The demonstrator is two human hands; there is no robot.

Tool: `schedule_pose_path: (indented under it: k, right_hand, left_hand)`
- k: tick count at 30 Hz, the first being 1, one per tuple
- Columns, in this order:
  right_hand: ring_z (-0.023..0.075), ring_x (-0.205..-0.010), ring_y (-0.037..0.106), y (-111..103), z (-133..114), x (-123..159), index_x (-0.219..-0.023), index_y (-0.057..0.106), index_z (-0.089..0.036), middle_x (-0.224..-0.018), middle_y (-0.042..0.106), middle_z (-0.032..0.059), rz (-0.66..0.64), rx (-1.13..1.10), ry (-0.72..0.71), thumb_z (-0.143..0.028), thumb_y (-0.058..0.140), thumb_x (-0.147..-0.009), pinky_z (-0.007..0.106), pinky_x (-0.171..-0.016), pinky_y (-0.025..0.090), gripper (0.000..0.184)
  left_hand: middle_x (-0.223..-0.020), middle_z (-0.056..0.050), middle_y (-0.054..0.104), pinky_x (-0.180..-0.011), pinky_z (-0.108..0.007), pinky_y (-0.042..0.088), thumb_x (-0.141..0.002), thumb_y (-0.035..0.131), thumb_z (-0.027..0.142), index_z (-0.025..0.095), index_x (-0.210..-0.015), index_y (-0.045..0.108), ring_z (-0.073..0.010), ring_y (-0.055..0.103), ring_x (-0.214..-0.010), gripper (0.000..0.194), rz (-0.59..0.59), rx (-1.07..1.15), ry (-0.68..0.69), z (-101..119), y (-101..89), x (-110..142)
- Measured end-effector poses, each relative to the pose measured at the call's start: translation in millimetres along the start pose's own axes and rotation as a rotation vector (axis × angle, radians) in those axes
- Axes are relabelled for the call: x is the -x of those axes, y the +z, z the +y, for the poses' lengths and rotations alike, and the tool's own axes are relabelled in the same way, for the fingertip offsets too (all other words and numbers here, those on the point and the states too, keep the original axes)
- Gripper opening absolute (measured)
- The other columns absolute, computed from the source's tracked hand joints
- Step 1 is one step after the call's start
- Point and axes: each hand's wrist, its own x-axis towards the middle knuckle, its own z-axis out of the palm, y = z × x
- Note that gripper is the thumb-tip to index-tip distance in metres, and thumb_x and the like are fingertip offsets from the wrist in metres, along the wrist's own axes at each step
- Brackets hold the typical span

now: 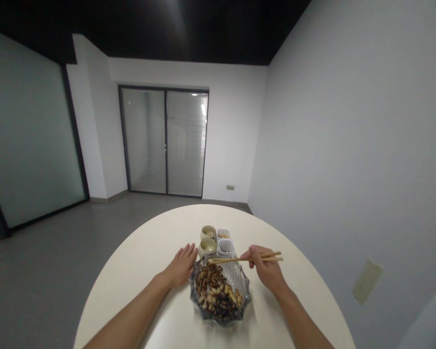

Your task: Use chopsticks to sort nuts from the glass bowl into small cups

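My right hand (263,266) grips a pair of wooden chopsticks (227,260), held nearly level over the far side of a scalloped glass bowl (245,278). Their tips meet near the bowl's back left rim, around a small pale piece too small to name. Inside the bowl lie brown elongated seeds or nuts (210,277), pale nuts (234,293) and dark seeds (220,305). Flat on the table, fingers stretched out, my left hand (182,265) rests beside the bowl's left rim.
Behind the bowl stand two greenish cups (207,246) and two white square containers (225,247) with a few small pieces inside. All sit on a round cream table (145,252). A white wall (330,145) runs along the right, and glass doors (165,140) are at the back.
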Motion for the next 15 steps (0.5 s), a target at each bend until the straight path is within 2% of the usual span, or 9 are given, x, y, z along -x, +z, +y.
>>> schedule_pose_path:
  k: [6, 15]
  right_hand:
    - [0.0146, -0.047, 0.051, -1.0, -1.6, -1.1, -0.066, 0.074, -0.017, -0.048, 0.056, 0.0017, 0.060, -0.034, 0.017, -0.050, 0.042, -0.094, 0.026, -0.049, 0.042, 0.054]
    - [0.0160, -0.052, 0.055, 4.4, 6.2, -3.4, -0.073, 0.074, -0.018, -0.051, 0.057, 0.0017, 0.300, -0.044, -0.002, -0.051, 0.043, -0.094, 0.027, -0.053, 0.045, 0.050]
  left_hand:
    - [-0.154, -0.015, 0.013, -0.112, -0.046, 0.015, -0.096, 0.035, 0.036, 0.010, -0.149, 0.023, -0.0296, 0.009, -0.142, 0.060, -0.013, 0.012, -0.005, 1.1, -1.9, 1.0]
    - [-0.154, -0.015, 0.013, -0.113, -0.046, 0.015, -0.097, 0.035, 0.036, 0.010, -0.149, 0.022, -0.0297, 0.008, -0.141, 0.060, -0.021, 0.004, -0.006, 1.8, -3.0, 0.5]
